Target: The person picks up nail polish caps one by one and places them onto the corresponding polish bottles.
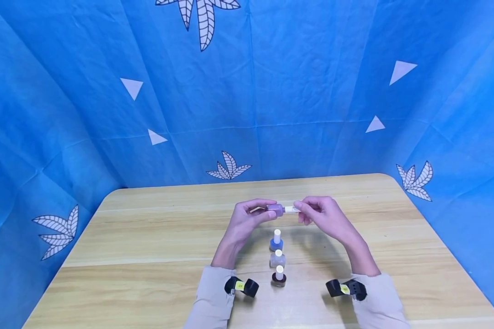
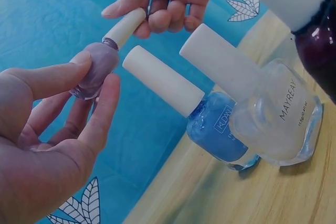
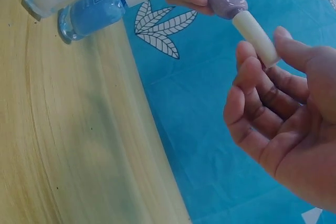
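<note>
A purple nail polish bottle (image 1: 275, 209) with a white cap (image 3: 256, 38) is held sideways above the table. My left hand (image 1: 244, 222) grips its glass body between thumb and fingers. At the cap's end is my right hand (image 1: 328, 218), with thumb and forefinger on either side of it and the other fingers curled. The cap still sits on the bottle's neck. Below the hands, a blue nail polish bottle (image 1: 276, 245), a clear one (image 1: 277, 260) and a dark one (image 1: 278, 279) stand upright in a row, white caps on.
The wooden table (image 1: 156, 228) reaches out on both sides of the bottles. Behind it and at its sides hangs a blue cloth (image 1: 292, 91) with leaf and triangle prints. A black strap with a camera (image 1: 241, 286) is on each wrist.
</note>
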The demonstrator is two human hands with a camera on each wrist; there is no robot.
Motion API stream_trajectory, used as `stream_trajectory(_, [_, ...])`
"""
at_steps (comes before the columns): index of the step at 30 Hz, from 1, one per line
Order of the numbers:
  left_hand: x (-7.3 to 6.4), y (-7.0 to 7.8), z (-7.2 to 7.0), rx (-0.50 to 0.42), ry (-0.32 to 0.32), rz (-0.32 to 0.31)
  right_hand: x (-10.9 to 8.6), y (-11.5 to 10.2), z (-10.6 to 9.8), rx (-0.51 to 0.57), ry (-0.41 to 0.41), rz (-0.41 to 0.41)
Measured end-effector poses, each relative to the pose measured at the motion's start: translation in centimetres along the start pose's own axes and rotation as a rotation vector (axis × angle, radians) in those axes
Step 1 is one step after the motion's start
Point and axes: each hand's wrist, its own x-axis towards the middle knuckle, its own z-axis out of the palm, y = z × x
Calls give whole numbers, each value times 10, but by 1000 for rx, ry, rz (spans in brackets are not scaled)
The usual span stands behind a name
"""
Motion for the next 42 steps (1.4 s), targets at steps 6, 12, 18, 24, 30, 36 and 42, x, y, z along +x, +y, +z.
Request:
stream_trajectory(6, [0,1,0,-11,9,-15,1,0,1,22,15,-2])
stream_trajectory(12, [0,2,-1,-4,15,-14,0,-2,0,8,-12,1])
stream_trajectory(18, [0,2,0,-1,8,-8,0,-2,0,-42,-25,-4])
stream_trajectory(24, [-1,3,0,3,14,-7,0,-2,1,-15,-5,-8])
stream_trajectory(30, [0,2,-1,13,35,-12,-1,-2,0,27,12,-36])
stream_trajectory(36, [0,1,-1,-2,26,-15,-2,0,-1,3,-17,-28])
stream_trajectory(42, [0,0,0,14,31,-28,-1,0,-1,-50,-43,-35])
